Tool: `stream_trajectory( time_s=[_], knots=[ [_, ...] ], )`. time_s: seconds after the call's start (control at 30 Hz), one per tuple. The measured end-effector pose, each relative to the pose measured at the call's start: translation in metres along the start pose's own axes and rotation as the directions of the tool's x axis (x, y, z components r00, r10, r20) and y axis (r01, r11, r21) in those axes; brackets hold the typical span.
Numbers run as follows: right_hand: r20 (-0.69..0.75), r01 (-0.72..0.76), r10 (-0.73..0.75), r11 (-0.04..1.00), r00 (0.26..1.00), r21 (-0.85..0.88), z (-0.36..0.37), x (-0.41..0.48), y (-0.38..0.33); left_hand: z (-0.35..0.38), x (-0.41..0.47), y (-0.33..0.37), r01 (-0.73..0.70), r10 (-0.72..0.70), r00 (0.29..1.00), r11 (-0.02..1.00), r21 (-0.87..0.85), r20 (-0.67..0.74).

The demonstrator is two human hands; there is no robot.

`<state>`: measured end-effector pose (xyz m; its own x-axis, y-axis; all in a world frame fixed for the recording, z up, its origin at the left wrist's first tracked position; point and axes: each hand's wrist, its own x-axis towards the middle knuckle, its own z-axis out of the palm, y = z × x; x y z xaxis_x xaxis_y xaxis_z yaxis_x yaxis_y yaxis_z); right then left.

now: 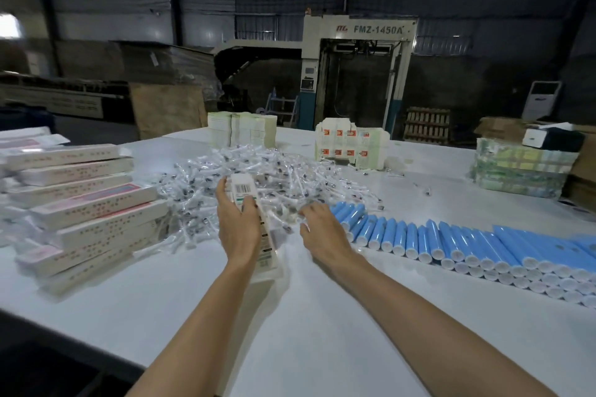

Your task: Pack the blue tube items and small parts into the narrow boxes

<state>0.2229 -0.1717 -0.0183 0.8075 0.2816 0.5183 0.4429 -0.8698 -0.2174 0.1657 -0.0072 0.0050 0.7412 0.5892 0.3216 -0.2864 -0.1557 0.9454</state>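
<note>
Left hand [240, 229] grips narrow box [244, 191], lengthwise, above table [322, 332]. Right hand [322, 230]: fingers curled at edge of small-parts pile [258, 164] (pinching one? cannot tell). Blue tubes [451, 243] rowed just right; filled boxes [90, 206] stacked left.

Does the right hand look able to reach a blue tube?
Probably yes: the right hand looks empty and is right by the near end of the blue tubes, with nothing between them.

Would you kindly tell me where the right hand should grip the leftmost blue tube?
Probably mid-body, from above and its open left side: the leftmost blue tube lies flat with its right flank tight against the neighbouring tubes, near the right hand.
</note>
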Motion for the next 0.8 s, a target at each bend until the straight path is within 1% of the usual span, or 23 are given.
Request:
stream_trajectory(
  time_s=[0.1, 0.2, 0.27, 0.37, 0.47, 0.57, 0.67, 0.7, 0.73, 0.77, 0.8],
  knots=[
    [-0.040, 0.045, -0.050, 0.992, 0.998, -0.119, 0.015, 0.022, -0.015, 0.000, 0.000, 0.001, -0.022, 0.021, 0.999, 0.999, -0.024, -0.039],
    [-0.091, 0.026, -0.046, 0.978, 0.995, -0.207, 0.025, 0.041, -0.026, 0.000, -0.003, 0.001, -0.028, 0.027, 0.999, 0.999, -0.023, -0.034],
    [-0.109, -0.005, -0.018, 0.979, 0.994, -0.204, 0.030, 0.051, -0.029, 0.001, -0.003, -0.001, -0.037, 0.036, 0.999, 0.999, -0.017, -0.022],
    [-0.062, -0.040, 0.030, 0.985, 0.998, -0.168, 0.039, 0.059, -0.032, 0.002, -0.002, -0.002, -0.051, 0.051, 0.999, 0.998, -0.034, -0.008],
    [-0.080, -0.096, 0.090, 0.992, 0.993, -0.081, 0.044, 0.058, -0.036, 0.002, -0.002, -0.004, -0.073, 0.074, 0.997, 0.996, -0.049, 0.017],
    [-0.174, -0.123, 0.118, 0.992, 0.978, -0.019, 0.034, 0.056, -0.035, 0.003, -0.004, -0.003, -0.096, 0.098, 0.994, 0.995, -0.041, 0.057],
    [-0.276, -0.180, 0.193, 0.981, 0.941, 0.072, 0.007, 0.045, -0.021, 0.005, -0.004, 0.000, -0.116, 0.118, 0.987, 0.993, -0.028, 0.107],
    [-0.285, -0.201, 0.224, 0.974, 0.932, 0.107, -0.005, 0.037, -0.013, 0.006, -0.004, 0.000, -0.130, 0.132, 0.982, 0.991, -0.029, 0.132],
    [-0.269, -0.223, 0.263, 0.960, 0.926, 0.172, -0.017, 0.028, -0.005, 0.007, -0.005, 0.001, -0.147, 0.150, 0.975, 0.989, -0.033, 0.164],
    [-0.238, -0.231, 0.302, 0.931, 0.923, 0.284, -0.030, 0.017, 0.004, 0.008, -0.006, 0.003, -0.162, 0.168, 0.966, 0.986, -0.042, 0.198],
    [-0.202, -0.225, 0.334, 0.878, 0.921, 0.423, -0.043, 0.003, 0.013, 0.009, -0.008, 0.004, -0.171, 0.179, 0.956, 0.984, -0.052, 0.231]
  ],
)
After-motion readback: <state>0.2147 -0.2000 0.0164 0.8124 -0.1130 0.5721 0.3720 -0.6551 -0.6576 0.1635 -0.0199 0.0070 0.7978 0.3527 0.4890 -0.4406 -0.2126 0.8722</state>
